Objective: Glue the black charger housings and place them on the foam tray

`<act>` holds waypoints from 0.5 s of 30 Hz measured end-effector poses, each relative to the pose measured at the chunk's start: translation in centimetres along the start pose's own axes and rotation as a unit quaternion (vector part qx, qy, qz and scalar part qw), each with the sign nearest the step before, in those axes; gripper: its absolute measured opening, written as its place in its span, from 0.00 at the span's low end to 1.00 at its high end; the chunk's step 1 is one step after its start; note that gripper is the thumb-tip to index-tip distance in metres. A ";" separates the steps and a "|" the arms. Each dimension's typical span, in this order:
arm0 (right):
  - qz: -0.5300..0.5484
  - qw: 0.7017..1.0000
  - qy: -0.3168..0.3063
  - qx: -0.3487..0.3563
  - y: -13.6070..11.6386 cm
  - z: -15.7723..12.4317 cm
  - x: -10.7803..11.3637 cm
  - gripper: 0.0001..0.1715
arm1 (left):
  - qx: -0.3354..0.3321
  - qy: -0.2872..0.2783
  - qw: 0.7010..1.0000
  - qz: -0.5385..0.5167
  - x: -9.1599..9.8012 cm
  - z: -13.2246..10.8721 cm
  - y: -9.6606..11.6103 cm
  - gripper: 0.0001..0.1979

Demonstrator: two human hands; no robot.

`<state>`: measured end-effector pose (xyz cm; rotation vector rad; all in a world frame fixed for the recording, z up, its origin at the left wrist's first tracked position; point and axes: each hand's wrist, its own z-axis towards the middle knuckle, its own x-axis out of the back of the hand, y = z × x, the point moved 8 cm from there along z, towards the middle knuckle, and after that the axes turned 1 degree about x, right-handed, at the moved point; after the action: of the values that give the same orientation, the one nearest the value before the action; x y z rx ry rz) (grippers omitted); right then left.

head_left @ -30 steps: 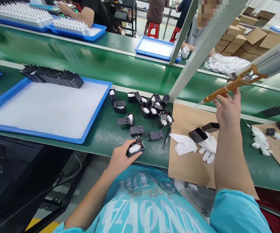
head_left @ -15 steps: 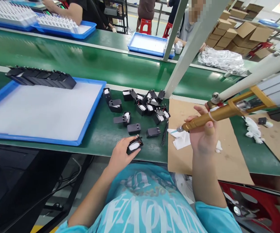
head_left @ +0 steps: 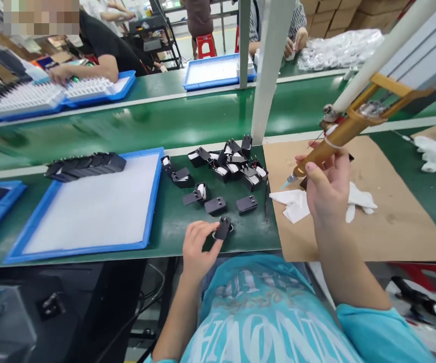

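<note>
Between thumb and fingertips, my left hand pinches a small black plug adapter near the bench's front edge. Its prongs point up, and its pronged cover lies tilted over the case. My right hand is wrapped round a gold glue dispenser, whose pale blue needle tip points down and left over a white tissue. Two closed black adapters lie just beyond my left hand. Farther back is a heap of open black adapters with white insides. Black tweezers lie beside them.
A blue-rimmed tray on the left carries a row of black adapters along its back. Brown cardboard covers the bench at right, with a white glove on it. A white post rises behind. Co-workers sit across the bench.
My left hand has gone from holding the open case to pinching it at its cover, which now hides the white inside. The dispenser's tip remains above the tissue. The view has shifted left.
</note>
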<state>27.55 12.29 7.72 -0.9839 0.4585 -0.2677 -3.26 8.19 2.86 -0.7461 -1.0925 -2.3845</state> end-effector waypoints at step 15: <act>-0.002 1.000 -0.005 0.011 0.5 -0.2 0.8 0.29 | -0.105 -0.262 0.959 0.003 -3.7 0.5 0.4 0.24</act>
<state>28.15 12.06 6.97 -0.9633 0.4437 -0.2700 -0.03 8.87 1.08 -1.5162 -1.0220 -2.3817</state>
